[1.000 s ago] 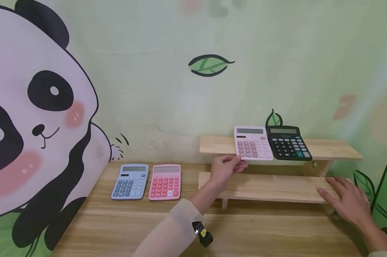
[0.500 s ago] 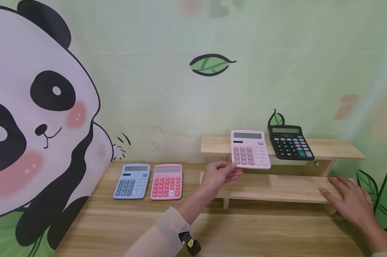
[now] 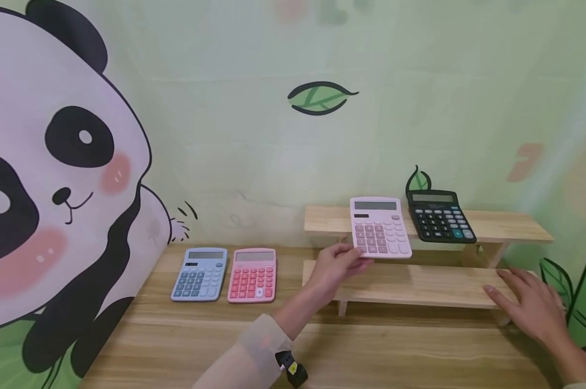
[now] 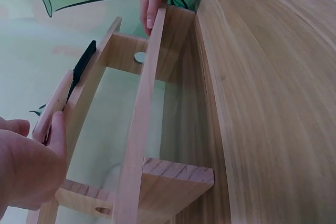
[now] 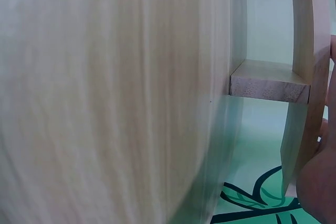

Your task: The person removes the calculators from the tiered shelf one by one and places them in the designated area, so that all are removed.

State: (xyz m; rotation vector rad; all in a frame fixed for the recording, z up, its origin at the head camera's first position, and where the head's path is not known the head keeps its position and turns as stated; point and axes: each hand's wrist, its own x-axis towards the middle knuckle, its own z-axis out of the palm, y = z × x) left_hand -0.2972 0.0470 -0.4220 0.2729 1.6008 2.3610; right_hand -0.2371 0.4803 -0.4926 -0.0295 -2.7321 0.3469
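My left hand (image 3: pixel 337 270) pinches a pale pink calculator (image 3: pixel 381 227) at its lower left corner, thumb on the face. The calculator tilts up toward me, overlapping the front edge of the upper wooden shelf (image 3: pixel 509 226). To its right, across a narrow gap, a black calculator (image 3: pixel 441 217) lies on that shelf. In the left wrist view the held calculator (image 4: pixel 55 103) shows edge-on. My right hand (image 3: pixel 531 305) rests on the right end of the lower wooden shelf (image 3: pixel 419 283), fingers spread; the right wrist view shows part of this hand (image 5: pixel 317 182) beside the wood.
A blue calculator (image 3: pixel 199 274) and a deeper pink calculator (image 3: pixel 251 275) lie side by side on the wooden table (image 3: pixel 371 356), left of the two-step stand. Behind everything hangs a green backdrop (image 3: pixel 215 108) with a panda and leaves.
The pale pink calculator, one second ago against the black one on the upper shelf, has come left and toward me in my left hand, opening a gap. My right hand stays put.
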